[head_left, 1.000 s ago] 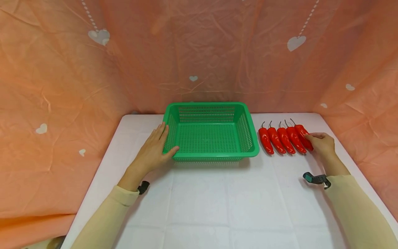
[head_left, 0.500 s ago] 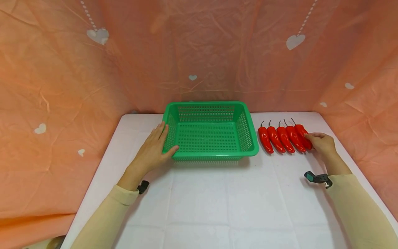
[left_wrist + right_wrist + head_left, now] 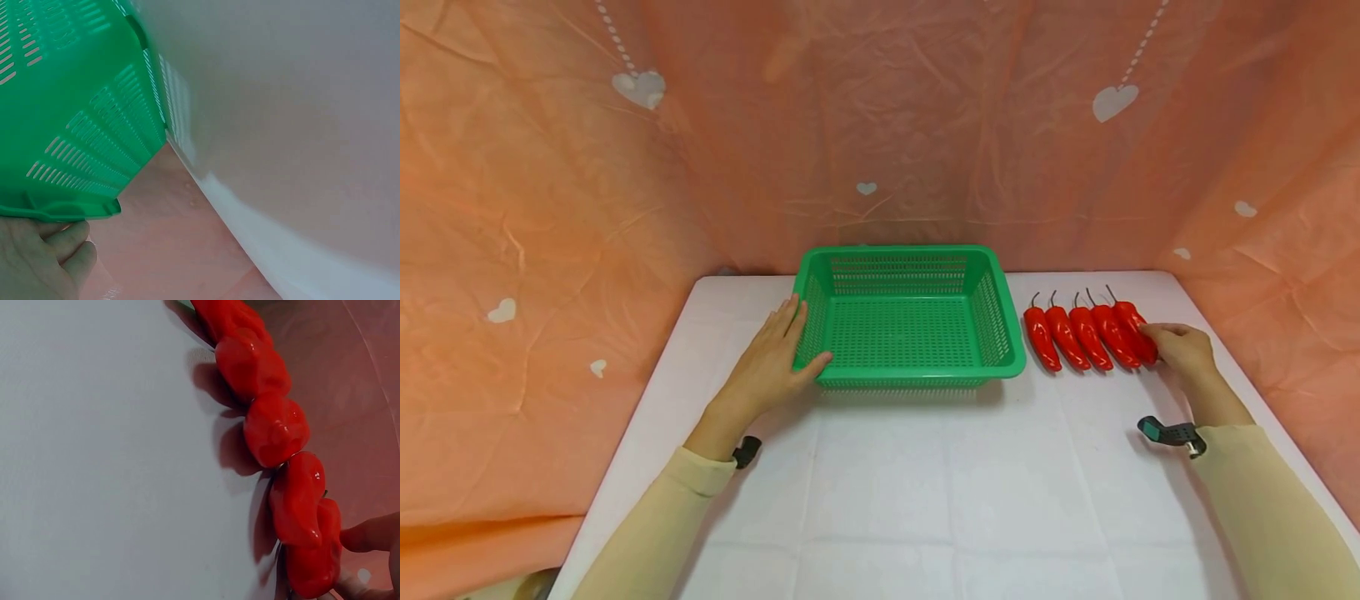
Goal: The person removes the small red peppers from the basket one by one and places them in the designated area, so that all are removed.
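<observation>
A green plastic basket [image 3: 910, 372] with slotted walls stands at the back middle of the table. My left hand [image 3: 766, 367] rests on its left rim, fingers straight and thumb over the front corner; the left wrist view has its fingertips [image 3: 72, 240] beneath the rim. Right of the basket, several red peppers [image 3: 1041, 337] with thin stems lie side by side. My right hand [image 3: 1183, 350] pinches the rightmost pepper [image 3: 1129, 317] at its side. In the right wrist view this pepper [image 3: 312, 569] leans against its neighbour [image 3: 297, 500], between my thumb and fingers.
A white cloth [image 3: 887, 492] covers the table. Orange curtain [image 3: 917, 125] with pale hearts hangs close behind the basket and along both sides. A dark wrist camera [image 3: 1168, 433] sticks out from my right sleeve.
My right hand has shifted very slightly to the right, and the lower end of the rightmost pepper now lies closer against its neighbour. My left hand and the basket stay put.
</observation>
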